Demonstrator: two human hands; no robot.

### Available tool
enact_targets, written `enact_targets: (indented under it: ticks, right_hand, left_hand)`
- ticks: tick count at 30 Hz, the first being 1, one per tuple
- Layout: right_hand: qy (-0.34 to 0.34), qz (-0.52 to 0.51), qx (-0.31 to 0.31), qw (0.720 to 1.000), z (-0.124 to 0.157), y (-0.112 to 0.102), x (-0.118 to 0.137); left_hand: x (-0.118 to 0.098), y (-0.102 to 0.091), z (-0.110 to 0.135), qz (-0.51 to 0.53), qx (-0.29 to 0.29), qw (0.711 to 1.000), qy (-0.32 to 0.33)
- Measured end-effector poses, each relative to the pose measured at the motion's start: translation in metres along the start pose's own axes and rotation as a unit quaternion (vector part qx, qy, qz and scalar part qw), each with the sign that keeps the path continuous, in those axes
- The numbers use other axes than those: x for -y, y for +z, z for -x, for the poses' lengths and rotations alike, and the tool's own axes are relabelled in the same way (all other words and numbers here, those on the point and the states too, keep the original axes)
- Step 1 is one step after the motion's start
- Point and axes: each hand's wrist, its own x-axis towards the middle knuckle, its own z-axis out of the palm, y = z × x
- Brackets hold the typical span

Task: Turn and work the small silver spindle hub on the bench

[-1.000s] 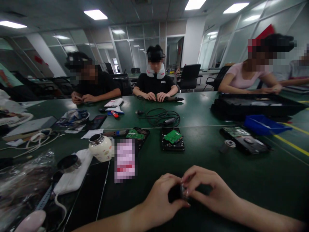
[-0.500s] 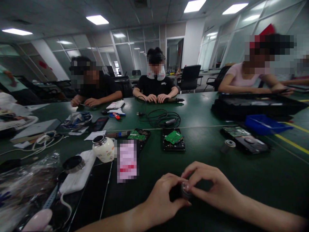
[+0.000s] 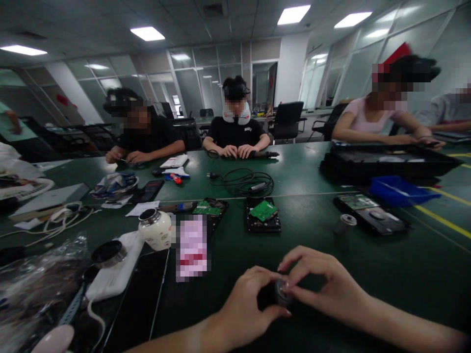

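Low in the head view, both my hands meet over the green table (image 3: 324, 215). My left hand (image 3: 248, 306) is curled around a small dark object (image 3: 270, 295), mostly hidden by the fingers. My right hand (image 3: 324, 289) pinches the round silvery end of that same object (image 3: 282, 289) with thumb and fingertips. What the object is I cannot make out. Beyond my hands lie an opened hard drive with a green circuit board (image 3: 263, 212) and a second one (image 3: 210, 208).
A white jar (image 3: 154, 228), a dark tablet (image 3: 138, 299), a white pad with a black lid (image 3: 108, 255) and a plastic bag (image 3: 37, 284) crowd the left. A coiled cable (image 3: 243, 181), blue tray (image 3: 401, 190) and black case (image 3: 386, 164) lie farther off. Other people sit across and right.
My hands stay together on the small object; my right fingers have shifted slightly around its round end. The view has tilted a little.
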Motion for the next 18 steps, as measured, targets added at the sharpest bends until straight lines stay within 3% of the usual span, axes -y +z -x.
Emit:
enact_targets:
  ticks: [4, 8, 9, 14, 18]
  right_hand:
    - [0.006, 0.036, -0.058, 0.998, 0.000, -0.030, -0.006]
    - [0.062, 0.120, -0.103, 0.985, 0.016, -0.057, -0.039]
    - [0.080, 0.130, -0.090, 0.984, 0.022, -0.060, -0.050]
    - [0.137, 0.127, -0.018, 0.982, 0.041, -0.055, -0.082]
    - [0.108, 0.114, -0.040, 0.987, 0.031, -0.044, -0.059]
  left_hand:
    - [-0.002, -0.002, 0.000, 0.000, 0.014, 1.000, 0.001]
    - [-0.003, -0.003, 0.001, 0.002, 0.022, 1.000, -0.002]
    - [-0.003, -0.003, 0.001, 0.002, 0.021, 1.000, -0.005]
    - [-0.006, -0.004, 0.000, -0.002, 0.021, 1.000, -0.014]
    - [-0.005, -0.004, -0.002, -0.001, 0.021, 1.000, -0.009]
